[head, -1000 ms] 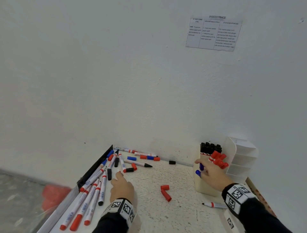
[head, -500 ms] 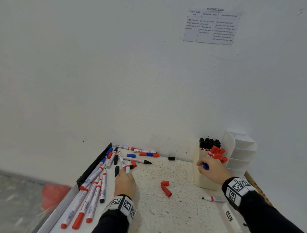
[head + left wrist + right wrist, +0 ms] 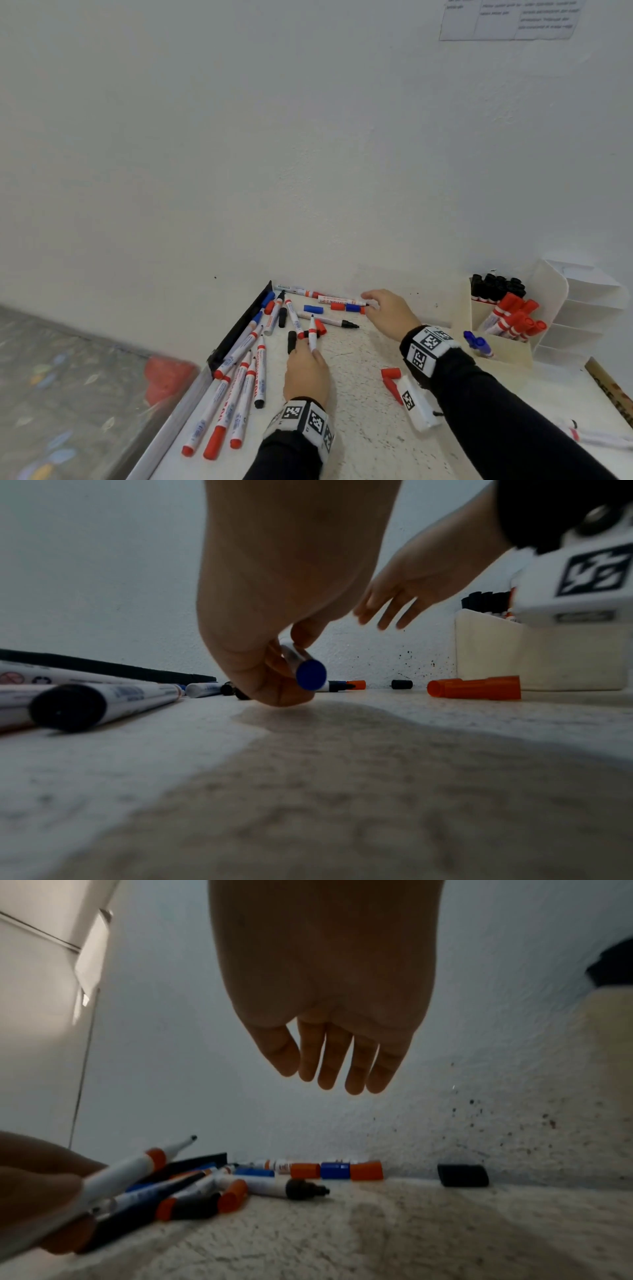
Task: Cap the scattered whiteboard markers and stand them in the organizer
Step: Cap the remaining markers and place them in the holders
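My left hand (image 3: 310,356) pinches an uncapped white marker (image 3: 312,334) with a red band, its tip raised off the table; its blue butt end (image 3: 310,674) faces the left wrist camera. My right hand (image 3: 371,303) hovers open, fingers straight, over a row of loose red and blue caps (image 3: 349,307) by the wall, seen under the fingers (image 3: 334,1064) as red and blue caps (image 3: 335,1171). The cream organizer (image 3: 507,349) at the right holds black-capped, red-capped and blue markers (image 3: 478,344). Several markers (image 3: 239,394) lie at the table's left.
A black strip (image 3: 239,325) runs along the table's left edge, with a drop to the floor beyond. Loose red caps (image 3: 390,375) lie mid-table, a black cap (image 3: 462,1175) near the wall. A white tiered shelf (image 3: 589,301) stands behind the organizer. One marker (image 3: 599,438) lies front right.
My right hand left the organizer, where the blue marker now stands, and swung left to the caps by the wall. My left hand lifted a marker off the table.
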Action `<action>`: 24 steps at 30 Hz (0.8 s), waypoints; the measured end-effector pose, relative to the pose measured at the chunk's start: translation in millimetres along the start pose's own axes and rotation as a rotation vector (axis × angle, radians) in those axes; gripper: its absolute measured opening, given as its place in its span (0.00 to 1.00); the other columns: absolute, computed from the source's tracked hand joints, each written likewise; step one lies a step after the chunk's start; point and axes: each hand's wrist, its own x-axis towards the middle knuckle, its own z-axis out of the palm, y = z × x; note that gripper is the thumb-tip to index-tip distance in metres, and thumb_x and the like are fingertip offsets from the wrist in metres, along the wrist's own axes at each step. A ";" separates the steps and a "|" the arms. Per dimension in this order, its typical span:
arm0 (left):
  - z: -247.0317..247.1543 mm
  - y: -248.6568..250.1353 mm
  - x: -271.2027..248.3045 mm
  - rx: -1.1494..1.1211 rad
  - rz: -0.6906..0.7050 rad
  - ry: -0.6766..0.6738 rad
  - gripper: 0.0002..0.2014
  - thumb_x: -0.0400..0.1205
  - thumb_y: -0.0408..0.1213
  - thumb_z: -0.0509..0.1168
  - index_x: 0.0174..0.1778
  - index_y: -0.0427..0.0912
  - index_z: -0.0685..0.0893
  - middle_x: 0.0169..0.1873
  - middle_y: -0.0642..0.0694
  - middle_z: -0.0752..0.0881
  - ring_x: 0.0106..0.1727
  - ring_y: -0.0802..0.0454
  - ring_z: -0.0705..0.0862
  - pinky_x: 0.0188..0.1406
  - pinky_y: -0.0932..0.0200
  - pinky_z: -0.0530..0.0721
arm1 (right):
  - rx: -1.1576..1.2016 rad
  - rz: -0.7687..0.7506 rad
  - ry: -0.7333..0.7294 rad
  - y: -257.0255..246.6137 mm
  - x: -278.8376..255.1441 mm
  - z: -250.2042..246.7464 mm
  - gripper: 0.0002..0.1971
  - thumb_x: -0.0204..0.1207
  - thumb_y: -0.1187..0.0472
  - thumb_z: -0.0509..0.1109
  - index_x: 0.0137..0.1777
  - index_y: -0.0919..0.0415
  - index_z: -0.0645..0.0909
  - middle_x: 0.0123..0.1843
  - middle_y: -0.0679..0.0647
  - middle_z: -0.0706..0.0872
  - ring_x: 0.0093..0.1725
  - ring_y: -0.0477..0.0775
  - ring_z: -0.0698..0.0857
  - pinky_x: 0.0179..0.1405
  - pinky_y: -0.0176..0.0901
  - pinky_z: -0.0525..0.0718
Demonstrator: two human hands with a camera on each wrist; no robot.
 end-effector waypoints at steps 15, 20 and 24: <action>1.4 -4.3 0.4 -0.016 -0.030 -0.034 0.15 0.86 0.43 0.53 0.67 0.46 0.74 0.54 0.47 0.83 0.52 0.52 0.83 0.54 0.56 0.83 | -0.537 0.173 -0.240 13.0 64.2 52.8 0.23 0.82 0.57 0.55 0.77 0.51 0.63 0.71 0.60 0.71 0.68 0.62 0.71 0.68 0.52 0.73; 2.3 -4.4 0.6 -0.022 -0.037 -0.039 0.16 0.86 0.43 0.54 0.69 0.48 0.73 0.56 0.48 0.83 0.53 0.53 0.83 0.55 0.56 0.83 | -0.536 0.153 -0.256 5.1 63.6 55.1 0.17 0.81 0.56 0.58 0.69 0.52 0.73 0.63 0.57 0.77 0.60 0.57 0.77 0.60 0.47 0.77; 1.4 -4.5 0.7 -0.024 -0.028 -0.035 0.17 0.86 0.43 0.54 0.70 0.48 0.72 0.58 0.49 0.81 0.56 0.55 0.82 0.54 0.60 0.81 | -0.453 0.135 -0.285 0.5 61.9 53.2 0.12 0.80 0.56 0.63 0.61 0.57 0.73 0.50 0.54 0.75 0.47 0.52 0.75 0.46 0.40 0.72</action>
